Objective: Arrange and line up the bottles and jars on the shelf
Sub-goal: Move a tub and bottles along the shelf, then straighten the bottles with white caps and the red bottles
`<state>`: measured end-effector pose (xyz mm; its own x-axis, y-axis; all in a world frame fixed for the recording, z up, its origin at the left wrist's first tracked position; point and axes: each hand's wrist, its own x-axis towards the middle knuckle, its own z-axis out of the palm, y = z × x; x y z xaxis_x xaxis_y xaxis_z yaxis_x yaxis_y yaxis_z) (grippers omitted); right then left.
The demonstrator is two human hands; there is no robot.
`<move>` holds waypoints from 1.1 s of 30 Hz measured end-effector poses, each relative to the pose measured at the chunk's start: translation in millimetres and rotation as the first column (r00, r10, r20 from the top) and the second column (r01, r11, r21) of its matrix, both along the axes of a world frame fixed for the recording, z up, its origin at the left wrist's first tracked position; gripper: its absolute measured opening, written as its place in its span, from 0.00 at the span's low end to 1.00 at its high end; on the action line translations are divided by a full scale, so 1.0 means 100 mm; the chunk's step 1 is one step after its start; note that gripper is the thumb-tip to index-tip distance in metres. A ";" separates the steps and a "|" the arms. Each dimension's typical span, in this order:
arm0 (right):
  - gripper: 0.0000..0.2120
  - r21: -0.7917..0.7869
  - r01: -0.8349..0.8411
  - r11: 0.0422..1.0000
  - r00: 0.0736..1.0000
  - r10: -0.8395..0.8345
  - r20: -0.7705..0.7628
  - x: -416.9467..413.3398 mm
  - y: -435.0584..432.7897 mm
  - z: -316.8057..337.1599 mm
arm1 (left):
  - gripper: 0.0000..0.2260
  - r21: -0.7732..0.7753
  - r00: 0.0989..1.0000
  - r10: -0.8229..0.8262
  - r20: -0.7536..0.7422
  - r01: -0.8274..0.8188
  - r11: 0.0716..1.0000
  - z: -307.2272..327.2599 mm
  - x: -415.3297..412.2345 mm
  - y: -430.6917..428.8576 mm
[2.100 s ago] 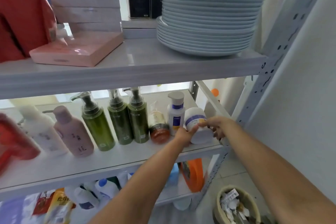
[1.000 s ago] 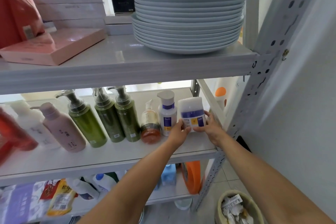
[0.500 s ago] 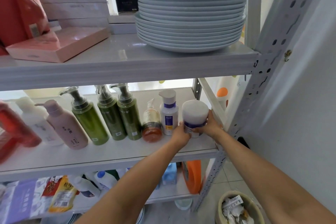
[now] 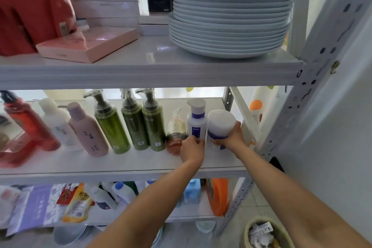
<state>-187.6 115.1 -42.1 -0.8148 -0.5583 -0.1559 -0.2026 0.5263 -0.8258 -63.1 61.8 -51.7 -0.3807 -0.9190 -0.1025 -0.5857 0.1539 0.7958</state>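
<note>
A row of bottles stands on the middle shelf (image 4: 124,164): a red bottle (image 4: 30,125), a white one (image 4: 58,125), a pink one (image 4: 88,133), three green pump bottles (image 4: 132,125), a small amber pump bottle (image 4: 176,133) and a white bottle with a blue band (image 4: 196,121). At the right end stands a white jar with a blue band (image 4: 220,125). My right hand (image 4: 231,137) grips the jar's lower right side. My left hand (image 4: 192,150) has its fingertips on the base of the white bottle with the blue band.
A stack of grey plates (image 4: 231,20) and a pink box (image 4: 88,44) sit on the shelf above. The perforated steel upright (image 4: 314,74) stands just right of my right hand. Below are packets, bottles and an orange jug (image 4: 218,197). A waste basket (image 4: 263,233) stands on the floor.
The jar, earlier tilted and turned in both hands, now stands upright beside the white bottle. My left hand has shifted off the jar to the white bottle's base.
</note>
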 end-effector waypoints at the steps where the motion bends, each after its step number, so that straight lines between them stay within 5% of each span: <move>1: 0.46 0.017 0.004 1.000 1.000 -0.004 -0.018 0.00 -0.01 -0.02 | 0.11 -0.002 0.999 0.045 -0.020 -0.045 0.999 0.02 0.03 0.00; 10: 0.41 0.014 -0.012 1.000 1.000 0.013 -0.026 0.07 0.08 -0.02 | 0.26 -0.118 0.996 0.037 0.081 -0.027 0.993 0.19 0.03 -0.01; 14: 0.37 -0.006 0.255 0.967 0.967 -0.255 0.018 0.34 0.02 -0.11 | 0.23 -0.222 0.991 0.029 0.132 0.001 0.975 0.19 0.09 -0.04; 18: 0.31 0.006 0.531 0.848 0.837 -0.525 0.156 0.73 -0.12 -0.10 | 0.13 -0.332 0.995 0.071 0.067 -0.045 0.942 0.16 0.29 -0.06; 23: 0.16 0.038 0.241 0.970 0.897 -0.237 0.374 1.06 -0.39 -0.10 | 0.14 -0.107 0.964 0.265 0.015 -0.262 0.959 0.07 0.47 -0.15; 27: 0.24 -0.113 0.232 0.966 0.785 -0.117 0.609 1.16 -0.56 -0.06 | 0.30 0.216 0.926 0.375 0.051 -0.377 0.901 0.01 0.49 -0.28; 33: 0.24 -0.197 0.230 0.953 0.662 -0.005 0.750 1.09 -0.61 0.01 | 0.29 0.429 0.910 0.390 -0.139 -0.300 0.852 -0.02 0.51 -0.37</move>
<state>-78.4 54.3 -40.7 -0.5563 -0.5755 -0.5995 0.5761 0.2528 -0.7773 -12.1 25.1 -54.0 -0.1004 -0.8958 -0.4330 -0.3522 -0.3751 0.8575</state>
